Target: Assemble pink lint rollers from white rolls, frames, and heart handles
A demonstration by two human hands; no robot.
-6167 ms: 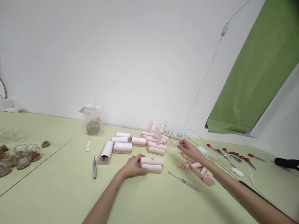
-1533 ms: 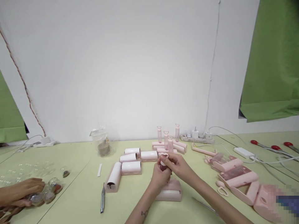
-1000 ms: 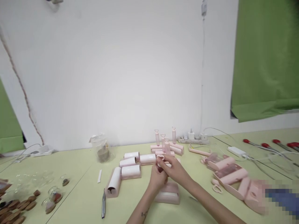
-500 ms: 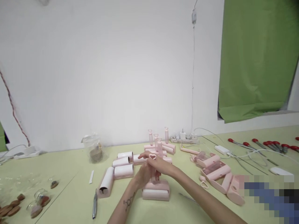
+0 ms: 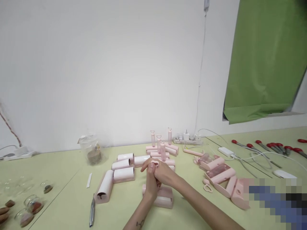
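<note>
A pink lint roller (image 5: 164,192) lies in front of me, its upright handle ending in a heart-shaped loop (image 5: 155,163). My left hand (image 5: 151,181) is closed around the handle from the left, its thumb pointing up beside the loop. From the right, my right hand (image 5: 165,172) wraps over the handle's upper part, against the left hand. Most of the handle is hidden by my fingers. Behind my hands stand several finished-looking pink lint rollers with clear handles (image 5: 163,151). White paper rolls in pink holders (image 5: 123,173) lie to the left.
A grey utility knife (image 5: 92,211) and a white strip (image 5: 89,180) lie left. Loose pink parts (image 5: 222,175) are piled right, near a heart-shaped piece (image 5: 208,187). Farther out are red-ended tools (image 5: 271,146), cables, a power strip (image 5: 188,141), a plastic bag (image 5: 92,151) and glass domes (image 5: 35,204).
My left hand has turned more upright around the handle, its thumb now raised by the heart loop. The lint roller has twisted slightly. The whole view has shifted a little.
</note>
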